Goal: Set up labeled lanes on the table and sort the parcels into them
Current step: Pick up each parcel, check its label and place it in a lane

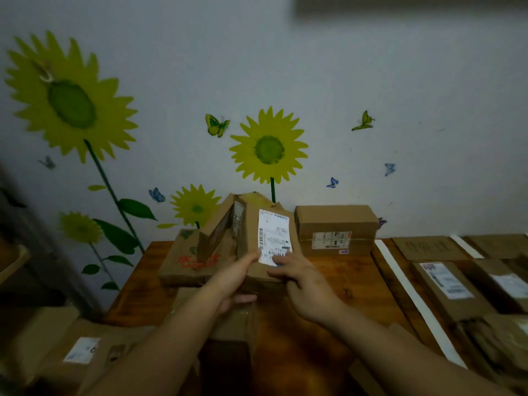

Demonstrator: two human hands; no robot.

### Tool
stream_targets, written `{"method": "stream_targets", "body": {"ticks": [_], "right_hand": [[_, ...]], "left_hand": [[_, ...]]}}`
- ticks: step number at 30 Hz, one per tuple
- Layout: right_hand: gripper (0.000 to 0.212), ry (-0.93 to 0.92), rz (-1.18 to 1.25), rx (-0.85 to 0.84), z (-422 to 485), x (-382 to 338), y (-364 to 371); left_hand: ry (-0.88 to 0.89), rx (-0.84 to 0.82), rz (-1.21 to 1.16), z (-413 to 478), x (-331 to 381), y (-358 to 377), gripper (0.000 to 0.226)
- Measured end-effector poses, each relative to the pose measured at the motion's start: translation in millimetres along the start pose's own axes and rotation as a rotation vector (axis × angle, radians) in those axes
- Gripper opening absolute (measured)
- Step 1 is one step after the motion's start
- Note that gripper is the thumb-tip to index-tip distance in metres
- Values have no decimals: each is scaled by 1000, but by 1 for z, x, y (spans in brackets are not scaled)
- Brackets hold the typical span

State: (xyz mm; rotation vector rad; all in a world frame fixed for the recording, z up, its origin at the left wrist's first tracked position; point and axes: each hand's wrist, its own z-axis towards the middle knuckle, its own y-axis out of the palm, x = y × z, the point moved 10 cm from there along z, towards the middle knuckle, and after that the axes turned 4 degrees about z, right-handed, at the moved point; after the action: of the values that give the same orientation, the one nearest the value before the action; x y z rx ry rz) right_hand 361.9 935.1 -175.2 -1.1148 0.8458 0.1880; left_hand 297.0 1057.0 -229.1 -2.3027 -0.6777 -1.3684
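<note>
Glossy brown wood table (337,281) is carrying rect. cardboard boxes. A white tape strip (411,292) is marking lanes at rt, w/ flat lane parcels (448,284) lying in them. Held parcel (250,232), matte cardboard w/ white label (274,238), is tilting up over table centre. Left hand (237,277) is gripping its near-left edge, thumb on top, fingers under. Right hand (303,284) is laying spread fingers on top. Thumb is hidden, so can't tell if it's gripping.

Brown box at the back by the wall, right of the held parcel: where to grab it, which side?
Probably its two short ends, one hand on each, coming from the front. The brown box lies flat with its long, labelled face toward the camera, looks too wide for one hand, and the wall stands close behind it.
</note>
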Motion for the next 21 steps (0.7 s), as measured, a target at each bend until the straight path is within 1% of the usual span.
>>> {"method": "stream_targets", "body": {"ticks": [1,3,5,7,8,10,12,13,14,16,17,19,21], "right_hand": [[42,14,6,52,-6,-5,-4],[41,80,100,243,-21,-10,-21],[58,161,219,386,-34,-10,-37],[74,280,381,406,-41,-6,-48],[79,325,524,398,-43,-4,-51],[83,341,818,396,-44,-5,-63],[80,312,917,437,-47,-5,-85],[76,302,934,464,-49,-4,-97],[65,299,955,496,-52,-3,-106],[34,322,996,581,-63,4,-122],[29,345,1010,609,-69,10,-128],[35,393,973,615,-85,23,-139],[39,421,879,572,-100,38,-148]], "left_hand": [[27,-5,-2,-9,3,0,34],[95,-38,-56,-24,9,0,22],[167,-79,-128,-37,16,2,28],[239,-108,-171,-50,24,5,40],[263,-122,-174,-56,27,7,44],[283,-182,-131,-67,34,10,49],[281,-269,-47,-78,43,17,55],[279,-283,-23,-82,48,19,53],[285,-267,-19,-85,55,20,45],[313,-209,-48,-90,68,22,34],[328,-178,-62,-91,73,25,33],[373,-94,-106,-93,80,35,34],[417,34,-198,-94,87,42,35]]}}
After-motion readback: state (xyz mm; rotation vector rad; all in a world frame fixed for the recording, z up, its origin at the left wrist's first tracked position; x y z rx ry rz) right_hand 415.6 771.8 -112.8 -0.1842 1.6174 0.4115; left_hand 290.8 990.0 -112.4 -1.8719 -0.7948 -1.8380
